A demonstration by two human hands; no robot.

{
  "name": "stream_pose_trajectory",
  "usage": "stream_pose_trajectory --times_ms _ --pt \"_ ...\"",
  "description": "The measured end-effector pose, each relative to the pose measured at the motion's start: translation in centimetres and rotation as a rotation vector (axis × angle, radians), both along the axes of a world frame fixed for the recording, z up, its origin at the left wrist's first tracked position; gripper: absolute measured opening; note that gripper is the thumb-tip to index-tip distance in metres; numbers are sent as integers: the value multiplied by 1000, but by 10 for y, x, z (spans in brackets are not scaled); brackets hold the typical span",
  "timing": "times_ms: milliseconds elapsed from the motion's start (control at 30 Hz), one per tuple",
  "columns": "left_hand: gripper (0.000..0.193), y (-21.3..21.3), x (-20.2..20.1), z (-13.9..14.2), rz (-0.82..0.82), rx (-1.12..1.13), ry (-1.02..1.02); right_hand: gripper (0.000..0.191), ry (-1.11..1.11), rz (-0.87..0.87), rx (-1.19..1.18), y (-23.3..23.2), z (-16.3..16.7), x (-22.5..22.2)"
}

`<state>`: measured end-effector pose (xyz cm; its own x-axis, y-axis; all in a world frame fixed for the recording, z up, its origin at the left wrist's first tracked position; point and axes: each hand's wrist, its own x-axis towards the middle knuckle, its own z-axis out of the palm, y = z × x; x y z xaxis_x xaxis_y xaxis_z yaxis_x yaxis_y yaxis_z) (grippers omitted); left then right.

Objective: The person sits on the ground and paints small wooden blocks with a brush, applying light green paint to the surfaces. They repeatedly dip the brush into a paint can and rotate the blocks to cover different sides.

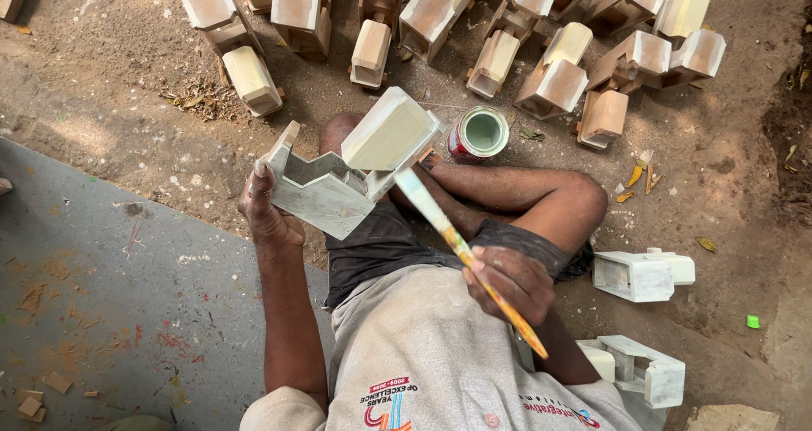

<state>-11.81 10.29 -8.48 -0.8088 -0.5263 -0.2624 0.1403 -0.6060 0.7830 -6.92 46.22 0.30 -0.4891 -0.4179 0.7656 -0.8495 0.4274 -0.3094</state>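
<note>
Right hand (507, 280) pinches a paintbrush (461, 249) — its long axis slants up-left, bristles touching the pale-painted wooden piece (347, 173), which the left hand (266, 211) clasps by its left edge, above the lap.

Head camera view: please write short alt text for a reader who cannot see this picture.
A seated person's left hand holds up a carved wooden piece coated pale, while the right hand touches a paintbrush to it. An open paint can stands beside the knee on the dirt ground; unpainted wooden pieces lie beyond, two painted ones to the right.
</note>
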Motion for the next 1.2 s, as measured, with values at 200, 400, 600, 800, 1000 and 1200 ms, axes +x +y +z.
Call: stream_pose_trajectory --times_ms 200,400,600,800,1000,1200 --pt "80 1 -4 5 25 -25 -17 21 -59 27 46 -1 -2 -1" --pt "83 1 -6 5 40 -22 -71 25 53 -3 12 -1 -13 2" --pt "84 -3 -5 0 39 -19 -68 25 104 26 -96 -9 -14 3" --pt "83 -3 -5 0 34 -29 -69 26 -45 151 75 -16 -14 7" --pt "80 0 -3 10 28 -16 -74 21 124 -140 -193 7 -33 -6" --pt "75 4 -3 16 -14 -59 22 19 -380 -76 -501 47 -3 -28"
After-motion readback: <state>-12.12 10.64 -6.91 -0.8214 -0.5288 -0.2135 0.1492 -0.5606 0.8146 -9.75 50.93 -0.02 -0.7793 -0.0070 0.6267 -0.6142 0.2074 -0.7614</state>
